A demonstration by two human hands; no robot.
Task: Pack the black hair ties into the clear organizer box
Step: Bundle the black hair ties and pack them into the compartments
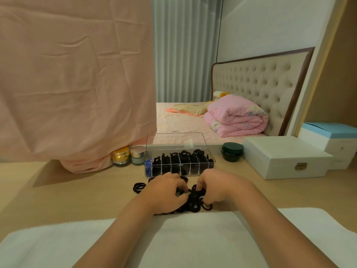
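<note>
White towel (193,238) nearest, at the table (87,194) edge. Left hand (166,192) and right hand (218,188) sit knuckles-up and close together, fingers curled into the loose hair ties (195,202) heaped on the table — each pinching a few. Step: gathering a bunch. Just beyond, the clear box (193,140) stands lid-up with its compartments mostly dark with ties — the next move likely calls for a short lift forward into whichever compartment has room.

Two hands: left hand (164,192), right hand (218,188). One clear organizer box (179,159). Black hair ties (195,201): too many to count. Three jars by the desk's (77,192) back edge: yellow jar (120,156), pink-lidded jar (138,154), green jar (232,151). Two more boxes, right edge: white box (286,157), blue-topped box (334,142).
</note>
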